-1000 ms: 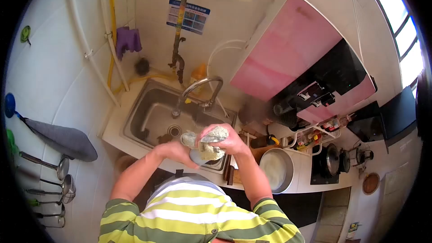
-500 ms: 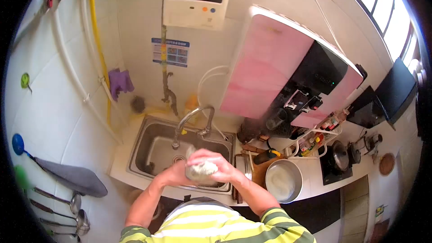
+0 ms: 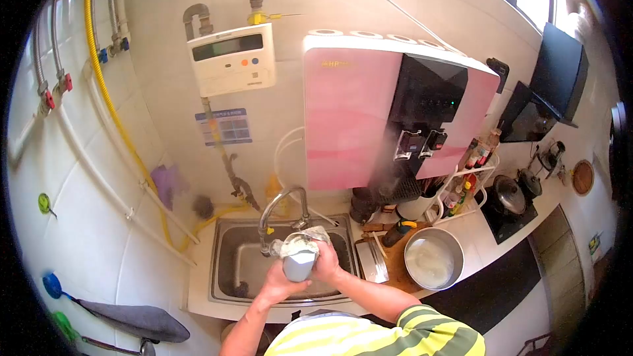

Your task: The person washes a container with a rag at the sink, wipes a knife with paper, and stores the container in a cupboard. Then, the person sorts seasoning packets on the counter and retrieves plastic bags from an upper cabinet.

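- Left hand (image 3: 283,283): grip wrapped around the lower left of the grey cup (image 3: 300,266).
- Right hand (image 3: 326,264): grip closed on the cup's right side — its fingers partly hidden.
- The cup is held above the near part of the sink (image 3: 241,250), pale stuff at its mouth — clear wrap (image 3: 319,232) just beyond.
- Tap (image 3: 264,214): arched over the sink's far side.
- Worktop (image 3: 480,240), right of the sink: board (image 3: 395,267), then pot (image 3: 434,260) with whitish contents.

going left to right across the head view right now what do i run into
Green wall hook, purple cloth, left hand, grey container, right hand, metal pot with cloudy liquid, larger lidded pot, round brown disc.
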Motion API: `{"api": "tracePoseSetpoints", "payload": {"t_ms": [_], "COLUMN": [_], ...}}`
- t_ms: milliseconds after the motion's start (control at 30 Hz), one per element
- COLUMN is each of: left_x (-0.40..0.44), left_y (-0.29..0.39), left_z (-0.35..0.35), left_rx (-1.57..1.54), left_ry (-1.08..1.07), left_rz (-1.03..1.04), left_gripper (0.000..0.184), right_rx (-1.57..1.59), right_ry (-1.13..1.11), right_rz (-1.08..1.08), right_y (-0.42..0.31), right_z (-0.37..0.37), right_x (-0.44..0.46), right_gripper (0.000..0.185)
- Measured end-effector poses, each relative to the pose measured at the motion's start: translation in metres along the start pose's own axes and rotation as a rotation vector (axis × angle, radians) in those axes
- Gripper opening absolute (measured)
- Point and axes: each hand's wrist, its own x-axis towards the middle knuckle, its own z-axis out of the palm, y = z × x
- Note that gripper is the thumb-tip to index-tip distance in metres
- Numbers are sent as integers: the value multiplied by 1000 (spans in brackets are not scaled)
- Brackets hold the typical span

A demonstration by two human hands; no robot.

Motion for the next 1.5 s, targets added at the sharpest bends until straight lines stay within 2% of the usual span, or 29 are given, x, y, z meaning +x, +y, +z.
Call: {"api": "tracePoseSetpoints", "payload": {"t_ms": [100,133,167,233,300,367,433,500,567,600,633,700,733,800,833,900,933,1000,1033,1100,1133,1167,1233,1300,1333,1367,1433,1467,1500], "left_x": [4,3,10,15,21,22,20,19,10,8,5,3,5,3,2,-2,-2,-3,-6,-9,-3,-6,1,5,12,16,19,20,19], "left_y": [-20,0,13,34,10,-12,11,-13,7,-2,-9,-22,-30,-35,-34,-36,-37,-22,-24,-25,-28,-27,-26,-16,-24,-25,-21,-26,-23], "left_z": [-4,-4,0,-3,0,18,25,18,11,4,-1,-11,-15,-11,-7,-4,-4,0,-4,-15,-11,-14,-38,-46,-45,-35,-18,-18,-6], "left_rx": [-37,-174,-305,-208,214,370,175,104,146,32,35,-442,-611,-672,-737,-604,-310,283,283,384,475,485,-670,-1528,-1768,-1768,-2004,-2027,-1946], "left_ry": [82,73,99,167,335,533,431,363,140,-12,-5,-305,-424,-331,-239,-113,-2,184,183,267,505,462,242,-87,-280,-281,-276,-345,-285], "left_rz": [44,105,269,202,308,424,354,228,248,119,98,-6,4,-1,8,5,45,164,158,131,306,285,249,171,264,265,151,205,209], "left_gripper": [69,72,71,65,60,58,62,65,62,66,66,70,70,70,70,71,73,75,75,71,85,81,77,75,76,76,73,72,73], "right_rx": [214,269,331,206,-589,-1108,-1006,-724,-423,-255,-167,-46,-35,-314,-310,-509,-507,-277,-274,129,262,263,479,455,536,616,700,776,777], "right_ry": [19,-82,-171,-332,-304,-98,-19,-52,-183,-277,-371,-498,-495,-437,-439,-245,-249,-119,-117,-90,-174,-173,-161,-139,-168,-191,-191,-180,-183], "right_rz": [-72,-114,-62,-126,-464,-679,-504,-408,-291,-166,-45,156,160,102,106,-77,-70,-44,-40,362,344,345,355,351,363,371,407,432,433], "right_y": [-2,-13,-26,-42,-34,-28,-18,-20,-23,-29,-30,-22,-18,-9,-5,3,6,9,7,-1,6,7,1,5,9,12,24,28,31], "right_z": [11,18,26,38,41,55,42,33,23,26,21,15,12,5,2,0,1,4,3,-1,-12,-16,-18,-14,-11,-11,-8,-10,-10], "right_x": [-7,-11,-16,-24,-22,-27,-19,-8,1,1,6,11,11,12,11,7,4,-2,-4,-9,-3,-1,2,1,1,1,0,-1,-1], "right_gripper": [42,48,59,71,85,97,103,101,97,93,91,89,89,86,86,85,85,74,74,63,58,58,61,62,63,64,65,66,66]}}
